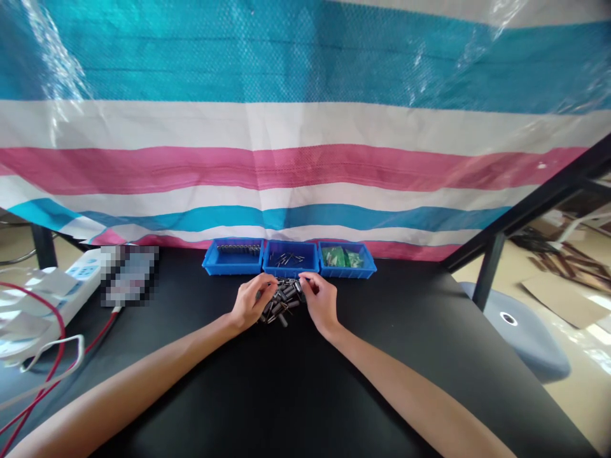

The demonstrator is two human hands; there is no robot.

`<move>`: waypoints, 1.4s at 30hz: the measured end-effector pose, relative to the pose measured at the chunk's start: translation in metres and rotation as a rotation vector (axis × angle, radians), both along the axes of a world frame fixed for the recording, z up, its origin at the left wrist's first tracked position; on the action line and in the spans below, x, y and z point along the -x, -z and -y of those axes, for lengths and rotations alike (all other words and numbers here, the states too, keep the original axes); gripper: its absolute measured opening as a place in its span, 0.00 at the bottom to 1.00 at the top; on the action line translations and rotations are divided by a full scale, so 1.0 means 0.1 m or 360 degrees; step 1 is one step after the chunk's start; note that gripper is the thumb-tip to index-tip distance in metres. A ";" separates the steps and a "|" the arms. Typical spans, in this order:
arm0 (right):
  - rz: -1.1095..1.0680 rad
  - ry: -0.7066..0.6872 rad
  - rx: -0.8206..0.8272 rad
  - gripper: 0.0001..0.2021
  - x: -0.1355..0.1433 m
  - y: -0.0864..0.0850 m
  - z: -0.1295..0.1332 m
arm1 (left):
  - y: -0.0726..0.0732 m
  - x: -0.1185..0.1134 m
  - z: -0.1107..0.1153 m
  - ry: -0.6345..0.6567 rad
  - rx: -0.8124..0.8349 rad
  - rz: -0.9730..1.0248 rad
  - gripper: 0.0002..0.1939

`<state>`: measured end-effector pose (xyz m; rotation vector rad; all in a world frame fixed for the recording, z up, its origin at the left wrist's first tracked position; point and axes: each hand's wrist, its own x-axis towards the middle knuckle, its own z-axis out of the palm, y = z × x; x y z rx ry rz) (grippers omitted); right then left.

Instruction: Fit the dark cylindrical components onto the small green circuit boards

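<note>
Before me on the black table is a loose pile of small dark cylinders and thin metal pins (283,305). At the pile's left side, my left hand (254,300) is closed in a pinch, thumb against fingers. My right hand (321,301) pinches at the upper right of the pile. Whatever lies between the fingertips of either hand is too small to make out. Just beyond the hands stand three blue trays in a row: a left tray (233,264) with cylinders lined along its back, a middle tray (292,270) with thin pins, and a right tray (347,273) with green pieces.
A white power strip (71,289) with plugs and red and white cables (62,337) occupies the table's left side, beside a pixelated object (131,275). A striped sheet (305,165) hangs behind the trays. Past the right edge are a metal frame (489,270) and a grey stool (529,337).
</note>
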<state>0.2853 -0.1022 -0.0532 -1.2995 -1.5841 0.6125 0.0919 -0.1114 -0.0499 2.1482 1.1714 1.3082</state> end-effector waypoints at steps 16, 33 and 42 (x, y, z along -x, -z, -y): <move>0.1288 0.0086 0.0050 0.06 0.03 -0.07 0.07 | 0.01 0.01 -0.01 0.0004 -0.0050 -0.0023 0.05; 0.1036 0.0134 -0.0131 0.06 0.01 -0.02 0.03 | -0.01 0.00 0.00 -0.0018 -0.0073 -0.0056 0.05; 0.0535 -0.0133 -0.0595 0.08 0.08 -0.03 0.20 | -0.01 -0.02 -0.04 0.0036 -0.0191 -0.0076 0.11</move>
